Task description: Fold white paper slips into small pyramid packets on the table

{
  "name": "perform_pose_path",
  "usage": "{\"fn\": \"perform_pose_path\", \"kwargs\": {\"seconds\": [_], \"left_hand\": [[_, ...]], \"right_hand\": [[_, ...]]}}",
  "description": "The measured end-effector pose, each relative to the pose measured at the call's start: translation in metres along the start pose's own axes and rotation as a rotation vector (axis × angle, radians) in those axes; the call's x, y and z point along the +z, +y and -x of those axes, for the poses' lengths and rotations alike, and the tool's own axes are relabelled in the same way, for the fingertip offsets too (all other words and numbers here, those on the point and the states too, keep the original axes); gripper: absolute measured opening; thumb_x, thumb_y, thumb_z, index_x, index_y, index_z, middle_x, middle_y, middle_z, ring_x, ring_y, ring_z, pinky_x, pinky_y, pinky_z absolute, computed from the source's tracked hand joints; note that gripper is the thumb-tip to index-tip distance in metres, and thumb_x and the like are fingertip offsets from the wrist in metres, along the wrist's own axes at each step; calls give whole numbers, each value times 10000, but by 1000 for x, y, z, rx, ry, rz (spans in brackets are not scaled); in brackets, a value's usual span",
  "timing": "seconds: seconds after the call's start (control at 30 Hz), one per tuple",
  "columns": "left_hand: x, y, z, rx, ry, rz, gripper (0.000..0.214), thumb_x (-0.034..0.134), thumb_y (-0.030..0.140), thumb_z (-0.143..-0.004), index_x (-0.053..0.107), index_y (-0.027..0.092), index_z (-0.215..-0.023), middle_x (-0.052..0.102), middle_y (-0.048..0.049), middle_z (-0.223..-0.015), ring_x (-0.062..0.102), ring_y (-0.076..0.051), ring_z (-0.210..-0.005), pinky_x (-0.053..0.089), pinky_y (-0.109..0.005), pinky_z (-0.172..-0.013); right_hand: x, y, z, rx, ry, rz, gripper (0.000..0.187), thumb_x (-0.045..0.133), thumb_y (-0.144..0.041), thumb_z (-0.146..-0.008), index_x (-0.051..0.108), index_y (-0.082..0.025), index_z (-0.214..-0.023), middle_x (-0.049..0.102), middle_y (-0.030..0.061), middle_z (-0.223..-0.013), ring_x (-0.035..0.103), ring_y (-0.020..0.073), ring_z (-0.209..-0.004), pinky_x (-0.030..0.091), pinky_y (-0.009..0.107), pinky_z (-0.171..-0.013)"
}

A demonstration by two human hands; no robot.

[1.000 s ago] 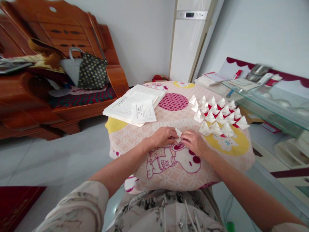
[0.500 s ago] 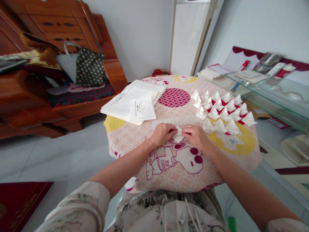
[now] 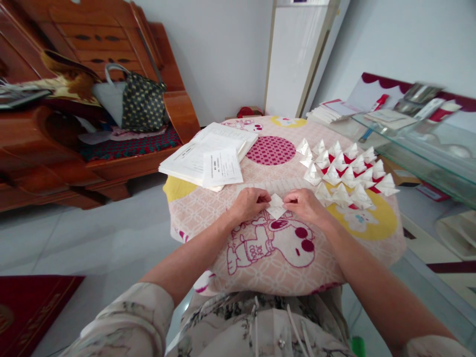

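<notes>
A small white folded paper [image 3: 276,207], diamond-shaped from above, is held between my hands just over the cloth-covered table [image 3: 208,218]. My left hand [image 3: 252,204] pinches its left corner, fingers closed. On the opposite corner, my right hand [image 3: 303,203] grips with thumb and fingertips. To the right stand several pointed folded paper pieces [image 3: 340,162] in rows, with red showing between them. Beyond my left hand lies a stack of printed sheets [image 3: 182,161], a smaller printed slip [image 3: 223,167] on top.
A carved wooden bench [image 3: 145,148] with a dark patterned bag [image 3: 143,101] is at the left. At the right, a glass shelf unit [image 3: 412,144] carries papers, metal bowls and a paper cup. A white cabinet [image 3: 292,59] stands behind the table. A red mat-like object [image 3: 33,312] lies lower left.
The whole view has shifted slightly. My fingers have moved a little apart, so more of the diamond-shaped paper shows. Both hands still grip it.
</notes>
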State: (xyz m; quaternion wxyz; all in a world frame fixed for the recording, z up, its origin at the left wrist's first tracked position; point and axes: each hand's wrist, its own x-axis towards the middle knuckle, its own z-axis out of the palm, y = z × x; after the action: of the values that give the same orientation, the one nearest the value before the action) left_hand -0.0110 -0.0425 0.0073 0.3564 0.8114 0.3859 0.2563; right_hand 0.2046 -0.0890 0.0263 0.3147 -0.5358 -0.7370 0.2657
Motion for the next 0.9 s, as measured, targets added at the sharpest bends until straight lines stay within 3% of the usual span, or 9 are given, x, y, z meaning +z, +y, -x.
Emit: {"fn": "perform_pose_path", "kwargs": {"seconds": [0.13,0.33,0.57,0.73,0.9], "left_hand": [[-2,1,-1,28,12,-105,88,676,136,-770,743,190,-753,692,-14,-742,560,-140,-657,393,-254,-658],[0,2,-8,-43,46,-159,139,677,188,-811,717,187,-678,621,-7,-612,475,-134,-566,344,-260,-620],[-1,1,-9,-54,10,-258,129,681,232,-832,717,173,-724,660,-27,-683,506,-142,-603,332,-266,-606],[0,4,-12,-116,-15,-420,174,640,276,-857,746,157,-787,690,-58,-748,563,-163,-671,397,-280,-660],[0,11,-14,-175,-41,-502,172,627,281,-853,749,159,-855,716,-71,-829,623,-183,-767,444,-282,-710]], "right_hand": [[0,3,-2,46,-12,41,193,646,-192,-713,645,-197,-520,593,-11,-542,510,133,-551,337,257,-535],[-1,2,-12,137,-36,62,270,629,-205,-678,529,-191,-428,434,-52,-415,380,88,-437,241,240,-448],[2,-5,-14,256,10,126,238,643,-157,-671,561,-189,-450,478,-43,-422,428,100,-452,276,238,-457],[4,-9,-19,357,-37,235,259,655,-138,-694,552,-185,-462,471,-31,-427,451,113,-473,291,254,-476],[8,-9,-23,422,-48,306,155,676,-140,-700,637,-161,-551,536,-6,-492,517,132,-532,337,256,-514]]}}
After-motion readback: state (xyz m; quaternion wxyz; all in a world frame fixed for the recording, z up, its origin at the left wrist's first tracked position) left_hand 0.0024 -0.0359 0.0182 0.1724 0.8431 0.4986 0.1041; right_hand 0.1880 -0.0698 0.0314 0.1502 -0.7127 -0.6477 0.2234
